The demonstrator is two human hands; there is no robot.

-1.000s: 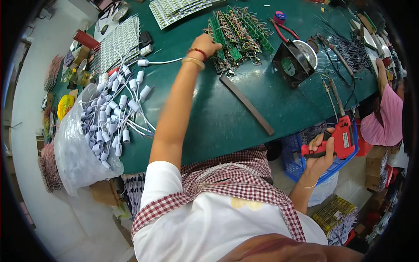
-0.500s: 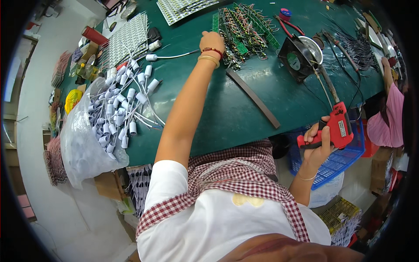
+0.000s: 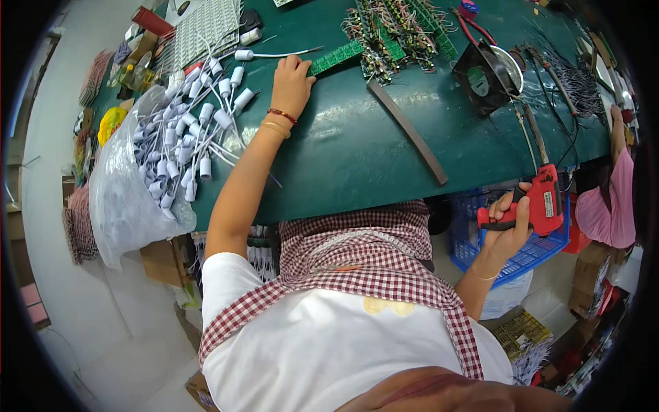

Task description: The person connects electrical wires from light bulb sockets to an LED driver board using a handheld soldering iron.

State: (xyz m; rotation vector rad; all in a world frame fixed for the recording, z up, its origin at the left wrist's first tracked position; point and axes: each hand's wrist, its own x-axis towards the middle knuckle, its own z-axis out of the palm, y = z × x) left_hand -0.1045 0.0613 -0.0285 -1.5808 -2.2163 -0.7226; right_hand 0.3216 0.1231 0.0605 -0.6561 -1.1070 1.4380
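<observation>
My left hand [image 3: 292, 89] is on the far side of the green table, its fingers closed on the near-left end of a green circuit board strip [image 3: 338, 58]. The strip slants up toward a heap of wired circuit boards [image 3: 391, 34]. Just beyond my fingers lies a white lamp holder [image 3: 244, 55] with its cable. At the right, my right hand [image 3: 508, 220] grips a red soldering gun [image 3: 547, 199] by its handle, the long tip pointing up and away. Beside that tip stands a small black fan [image 3: 482, 80].
White lamp holders [image 3: 180, 147] spill from a clear plastic bag [image 3: 127, 213] at the left. A flat grey bar [image 3: 408, 130] lies across the middle of the table. Red-handled pliers [image 3: 473, 27] sit behind the fan. Below the right edge is a blue basket [image 3: 511, 264]; another person's pink sleeve [image 3: 607, 206] is beyond.
My left hand has moved left and nearer, drawing the board strip away from the heap and turning it aslant. The right hand still holds the soldering gun. The whole view has shifted slightly.
</observation>
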